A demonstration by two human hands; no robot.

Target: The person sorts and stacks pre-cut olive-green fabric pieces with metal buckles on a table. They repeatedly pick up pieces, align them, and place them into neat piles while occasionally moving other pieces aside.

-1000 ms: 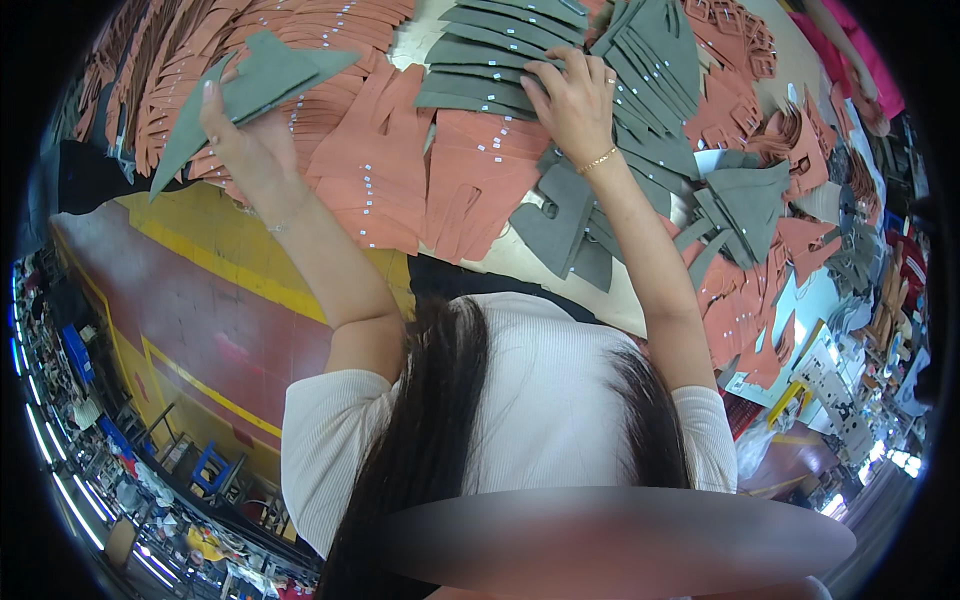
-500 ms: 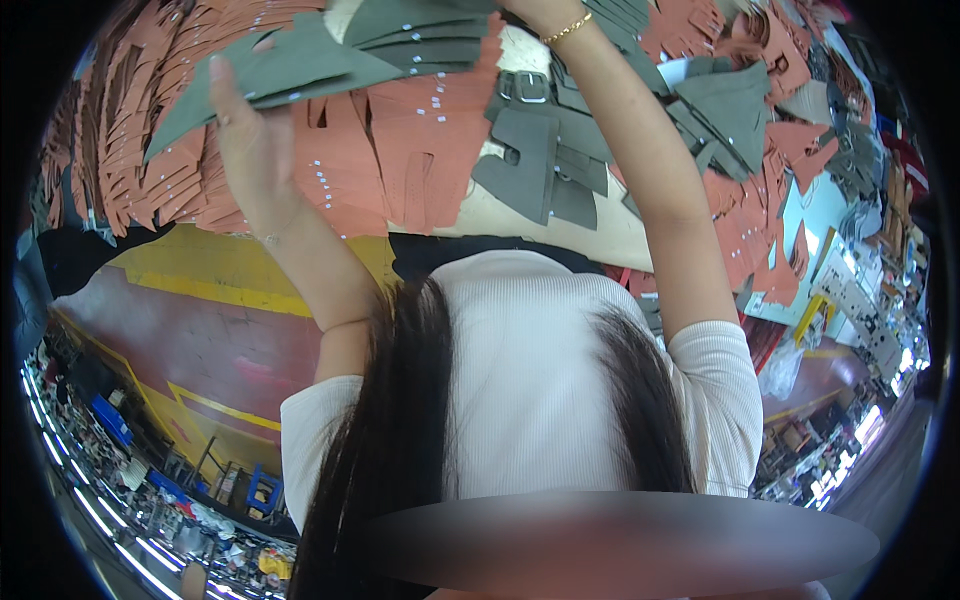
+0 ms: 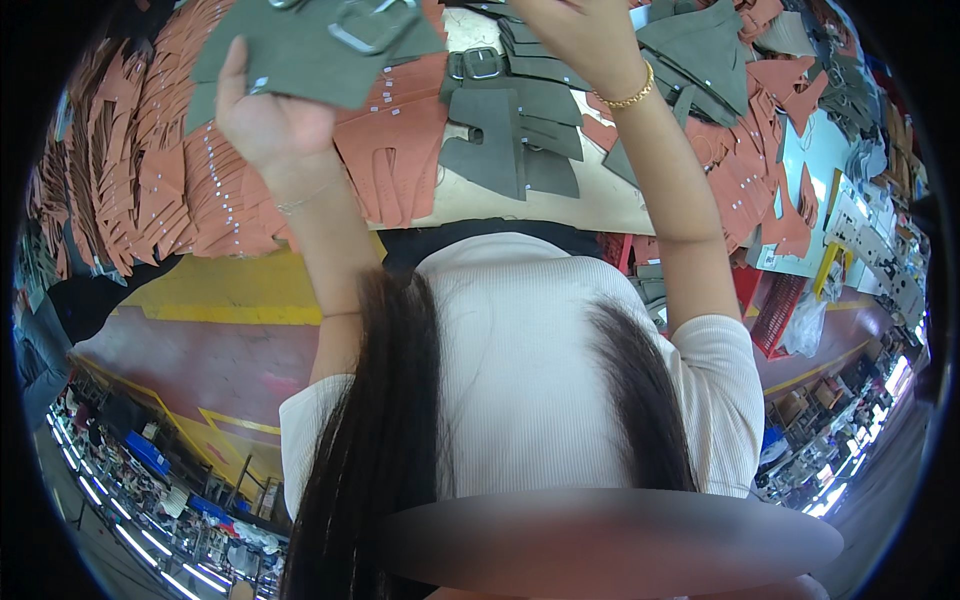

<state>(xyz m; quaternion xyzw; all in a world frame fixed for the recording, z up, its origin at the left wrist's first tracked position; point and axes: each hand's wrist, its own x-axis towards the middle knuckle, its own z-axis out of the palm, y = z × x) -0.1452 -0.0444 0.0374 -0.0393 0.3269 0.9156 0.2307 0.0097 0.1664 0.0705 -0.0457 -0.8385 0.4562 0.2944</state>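
Observation:
My left hand (image 3: 275, 125) grips dark green flat leather-like pieces (image 3: 300, 55) from below, its thumb raised along their left side. A silvery buckle (image 3: 372, 28) shows on the top piece, and the stack runs past the upper edge of the view. My right hand (image 3: 585, 45) is up at the top edge with its fingers curled; their tips are cut off, so what they hold is hidden. Below and left of it lie more green pieces (image 3: 487, 140) and a green strap with a buckle (image 3: 482, 64) on the pale table surface (image 3: 500, 207).
Overlapping orange-red cut pieces (image 3: 215, 190) with small white tags cover the table's left side. More orange pieces (image 3: 745, 185) and green pieces (image 3: 700, 60) lie at the right. A red crate (image 3: 778, 318) stands beyond the table's near right edge. Yellow and maroon floor (image 3: 220, 290) shows at left.
My left hand has moved right, and the green pieces in it now show a buckle. My right hand has come lower and rightward, more of it in view.

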